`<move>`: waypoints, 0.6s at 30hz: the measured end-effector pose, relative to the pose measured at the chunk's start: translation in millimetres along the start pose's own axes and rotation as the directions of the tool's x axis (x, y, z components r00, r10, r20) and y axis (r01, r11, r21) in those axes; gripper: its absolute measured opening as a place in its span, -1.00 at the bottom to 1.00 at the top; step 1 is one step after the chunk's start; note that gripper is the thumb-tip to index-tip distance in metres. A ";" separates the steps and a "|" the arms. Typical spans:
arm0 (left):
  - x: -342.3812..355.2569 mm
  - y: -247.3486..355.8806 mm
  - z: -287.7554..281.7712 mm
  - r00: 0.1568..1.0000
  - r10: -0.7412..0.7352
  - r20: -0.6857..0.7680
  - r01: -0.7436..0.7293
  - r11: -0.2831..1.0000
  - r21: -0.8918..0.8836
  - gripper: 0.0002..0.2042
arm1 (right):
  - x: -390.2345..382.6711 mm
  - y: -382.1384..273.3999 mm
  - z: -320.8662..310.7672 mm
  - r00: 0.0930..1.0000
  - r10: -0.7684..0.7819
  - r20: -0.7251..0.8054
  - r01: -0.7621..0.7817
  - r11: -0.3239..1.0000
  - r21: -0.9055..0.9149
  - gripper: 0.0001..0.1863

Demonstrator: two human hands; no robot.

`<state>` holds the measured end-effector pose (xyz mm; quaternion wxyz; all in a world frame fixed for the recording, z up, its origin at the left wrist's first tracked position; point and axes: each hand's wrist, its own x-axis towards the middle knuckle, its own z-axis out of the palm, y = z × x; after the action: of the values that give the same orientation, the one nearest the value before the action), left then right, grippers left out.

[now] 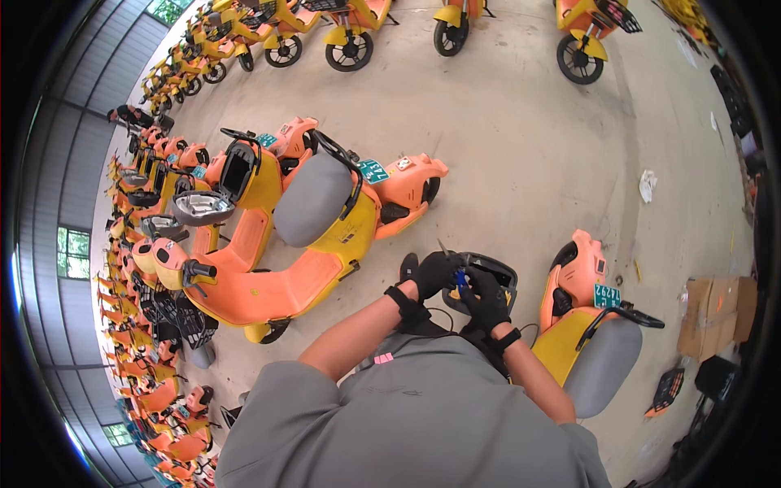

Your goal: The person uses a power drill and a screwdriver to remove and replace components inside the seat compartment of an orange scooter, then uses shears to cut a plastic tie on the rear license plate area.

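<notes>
My left hand (438,275), in a black glove, is closed in front of my body. A thin pointed metal tip (442,245) sticks out beyond its fingers; the rest of that tool is hidden. My right hand (488,301), gloved too, is closed with its fingertips against a small blue piece (462,281) between the two hands. I cannot make out what kind of piece it is. Just beyond my right hand lies a dark, rounded scooter part (498,268) with a grey rim. Part of a dark cable (443,311) curves below my hands.
A yellow and orange scooter (325,272) with a grey seat stands at my left; another scooter (557,346) is close at my right. Many more line the left and far sides. A cardboard box (706,317) and black baskets (667,392) lie right. A person (134,116) bends far left.
</notes>
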<state>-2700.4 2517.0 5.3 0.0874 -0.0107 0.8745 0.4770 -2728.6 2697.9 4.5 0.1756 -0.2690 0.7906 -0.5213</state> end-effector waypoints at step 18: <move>70.3 -71.2 -200.7 0.799 -0.263 0.541 0.580 0.572 -0.580 -0.72 | 149.1 -51.1 110.3 0.889 0.417 0.191 -0.456 0.845 0.278 -0.38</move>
<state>-2790.9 2315.0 40.8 0.3642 -0.1608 0.5469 0.7364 -2773.0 2510.8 8.3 0.3786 -0.0818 0.7250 -0.5695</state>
